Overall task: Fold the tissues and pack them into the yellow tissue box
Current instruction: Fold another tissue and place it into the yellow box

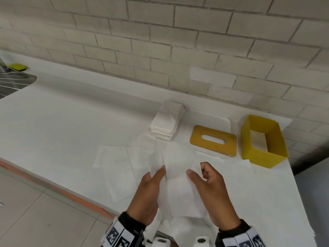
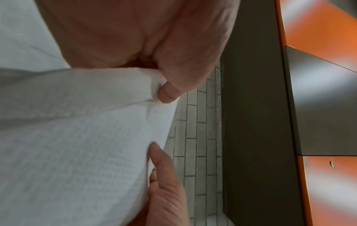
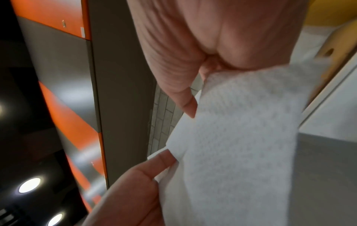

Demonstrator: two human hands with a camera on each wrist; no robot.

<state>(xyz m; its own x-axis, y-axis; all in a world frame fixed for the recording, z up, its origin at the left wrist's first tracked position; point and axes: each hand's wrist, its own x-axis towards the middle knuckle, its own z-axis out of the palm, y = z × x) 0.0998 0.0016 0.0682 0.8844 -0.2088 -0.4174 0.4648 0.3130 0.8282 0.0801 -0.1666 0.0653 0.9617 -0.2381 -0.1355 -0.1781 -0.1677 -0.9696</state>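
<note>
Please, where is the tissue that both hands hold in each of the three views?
Head: tissue low centre, between left hand and right hand.
Left wrist: tissue fills the left.
Right wrist: tissue at centre-right.
Shared landmark: brick wall.

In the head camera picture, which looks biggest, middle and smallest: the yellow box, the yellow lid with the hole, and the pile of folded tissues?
1. yellow tissue box, clearly largest.
2 and 3. yellow lid and stack of folded tissues look about alike; the stack lies farther from the camera, so I won't rank them.
</note>
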